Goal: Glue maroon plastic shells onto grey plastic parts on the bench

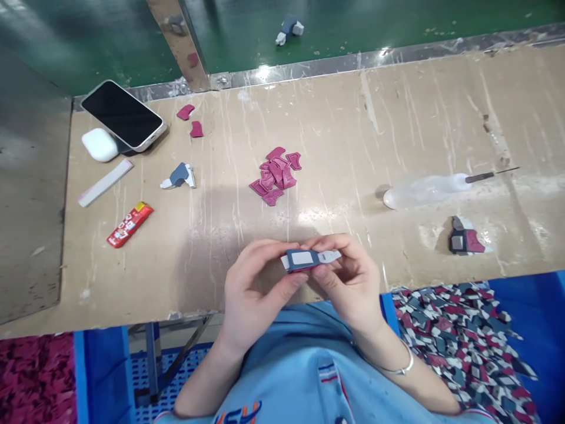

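Observation:
A small dark blue, white and maroon part (302,259) is held between both hands near the table's front edge. My left hand (260,277) pinches its left end between thumb and fingers. Its right end is gripped by the closed fingers of my right hand (346,274). Beyond the hands lies a loose pile of maroon pieces (276,175). To the left rests a blue and white part (180,175), and at the right sits another part with a maroon piece on it (467,238).
A phone (123,115), white case (100,145), pale strip (106,182) and red packet (130,224) lie left. A clear bottle with a thin tip (426,189) lies right. Below the edge are bins of maroon pieces (37,377) and mixed parts (463,347).

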Available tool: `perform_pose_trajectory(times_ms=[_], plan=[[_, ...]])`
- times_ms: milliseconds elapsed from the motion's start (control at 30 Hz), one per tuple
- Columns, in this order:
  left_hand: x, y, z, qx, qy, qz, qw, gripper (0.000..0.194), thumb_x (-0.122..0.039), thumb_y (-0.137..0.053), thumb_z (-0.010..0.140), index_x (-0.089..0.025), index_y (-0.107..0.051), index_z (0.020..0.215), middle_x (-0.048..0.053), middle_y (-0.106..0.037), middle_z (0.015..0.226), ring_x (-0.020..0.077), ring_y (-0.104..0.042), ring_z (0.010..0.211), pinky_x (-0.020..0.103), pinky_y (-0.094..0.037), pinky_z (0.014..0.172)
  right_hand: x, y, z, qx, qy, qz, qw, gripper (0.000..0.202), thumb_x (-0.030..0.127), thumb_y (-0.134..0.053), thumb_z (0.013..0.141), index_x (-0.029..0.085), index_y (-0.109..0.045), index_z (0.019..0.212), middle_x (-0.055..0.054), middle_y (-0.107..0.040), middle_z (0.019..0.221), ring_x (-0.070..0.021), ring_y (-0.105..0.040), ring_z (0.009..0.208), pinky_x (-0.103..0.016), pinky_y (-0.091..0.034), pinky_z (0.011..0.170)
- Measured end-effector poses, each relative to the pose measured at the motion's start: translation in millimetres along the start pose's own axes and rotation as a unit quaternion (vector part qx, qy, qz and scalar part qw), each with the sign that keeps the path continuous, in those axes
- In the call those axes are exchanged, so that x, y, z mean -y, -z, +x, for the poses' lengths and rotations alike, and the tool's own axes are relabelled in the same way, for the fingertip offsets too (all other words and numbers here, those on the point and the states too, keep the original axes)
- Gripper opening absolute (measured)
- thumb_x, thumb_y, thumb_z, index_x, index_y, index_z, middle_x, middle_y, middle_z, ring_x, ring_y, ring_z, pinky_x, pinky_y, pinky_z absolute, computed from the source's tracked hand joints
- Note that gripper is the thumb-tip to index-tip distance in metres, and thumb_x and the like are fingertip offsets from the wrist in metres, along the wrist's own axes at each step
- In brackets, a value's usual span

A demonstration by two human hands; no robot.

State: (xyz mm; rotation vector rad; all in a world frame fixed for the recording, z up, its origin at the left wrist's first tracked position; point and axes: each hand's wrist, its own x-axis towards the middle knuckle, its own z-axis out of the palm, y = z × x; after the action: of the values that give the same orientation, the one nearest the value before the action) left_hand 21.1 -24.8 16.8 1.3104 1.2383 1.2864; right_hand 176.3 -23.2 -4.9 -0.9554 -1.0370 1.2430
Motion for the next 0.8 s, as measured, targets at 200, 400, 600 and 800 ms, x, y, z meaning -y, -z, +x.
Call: perform_pose_trajectory(times_ms=[200, 400, 600, 800], plan=[[5.0, -6.6, -1.6, -0.042, -0.101, 0.061, 0.992, 0.014, -0.02, -0.085, 0.093, -0.022, -0.088, 0.106, 0.005, -0.087, 0.097, 0.0193, -0.082, 0.084, 0.026, -0.068, 0.078, -7.7, -9.5, -10.5, -0.039, 0.037, -0.024, 0.998, 0.015, 0.039, -0.079, 0.103, 0.028, -0.072, 0.108, -0.003, -0.081, 0.101, -0.0196, -0.084, 0.093, -0.031, -0.071, 0.084], [2.5, -4.8, -1.6, -0.001, -0.037, 0.053, 0.998, 0.012, -0.026, -0.084, 0.095, -0.021, -0.087, 0.106, 0.008, -0.087, 0.1, 0.0221, -0.082, 0.088, 0.029, -0.067, 0.078, -4.6, -7.1, -9.1, -0.042, 0.081, -0.078, 0.993, 0.01, 0.036, -0.075, 0.106, 0.027, -0.07, 0.108, -0.004, -0.081, 0.099, -0.0205, -0.082, 0.093, -0.034, -0.071, 0.082], [0.6, -0.1, 3.2, 0.004, -0.04, -0.002, 0.999, 0.013, -0.031, -0.091, 0.089, -0.022, -0.083, 0.092, 0.004, -0.08, 0.081, 0.0161, -0.073, 0.072, 0.024, -0.058, 0.067, -1.0, 0.5, -5.2, 0.01, 0.041, -0.055, 0.998, 0.017, 0.042, -0.08, 0.102, 0.027, -0.073, 0.106, -0.004, -0.083, 0.096, -0.0203, -0.083, 0.089, -0.033, -0.072, 0.08], [9.3, -11.2, 5.9, -0.045, -0.064, -0.063, 0.995, 0.022, -0.041, -0.09, 0.09, -0.022, -0.079, 0.087, 0.003, -0.078, 0.081, 0.0168, -0.072, 0.072, 0.024, -0.055, 0.064, -3.1, 0.5, -4.0, 0.013, -0.029, -0.034, 0.999, 0.032, 0.058, -0.082, 0.097, 0.028, -0.076, 0.105, -0.004, -0.082, 0.095, -0.0201, -0.081, 0.085, -0.033, -0.07, 0.076]])
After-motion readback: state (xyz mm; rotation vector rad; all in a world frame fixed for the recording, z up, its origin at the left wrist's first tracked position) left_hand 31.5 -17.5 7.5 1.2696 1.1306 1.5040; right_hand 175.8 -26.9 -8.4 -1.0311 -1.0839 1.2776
